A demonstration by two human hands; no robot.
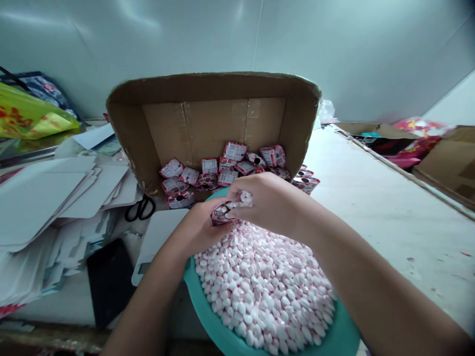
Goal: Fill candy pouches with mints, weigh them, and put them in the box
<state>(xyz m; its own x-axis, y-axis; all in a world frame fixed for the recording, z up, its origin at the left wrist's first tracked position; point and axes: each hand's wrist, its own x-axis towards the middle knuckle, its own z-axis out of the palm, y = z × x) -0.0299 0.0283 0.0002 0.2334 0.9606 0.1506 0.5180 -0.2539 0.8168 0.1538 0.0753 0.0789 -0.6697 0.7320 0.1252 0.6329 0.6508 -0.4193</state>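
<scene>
A teal basin (208, 316) heaped with small pink and white candies (260, 282) sits just in front of me. Over its far edge my left hand (202, 225) is closed on a small red and white packet (221, 212). My right hand (269, 200) is cupped against the packet's mouth with several candies held in its fingers. Behind the hands a cardboard box (208, 94) lies on its side, with several of the same packets (208, 173) piled in it.
Stacks of flat white card blanks (48, 198) cover the left of the table, with black scissors (140, 208), a white scale (156, 242) and a dark phone (109, 279) beside them. A yellow bag (29, 116) lies far left. Open cartons (426, 148) stand at right.
</scene>
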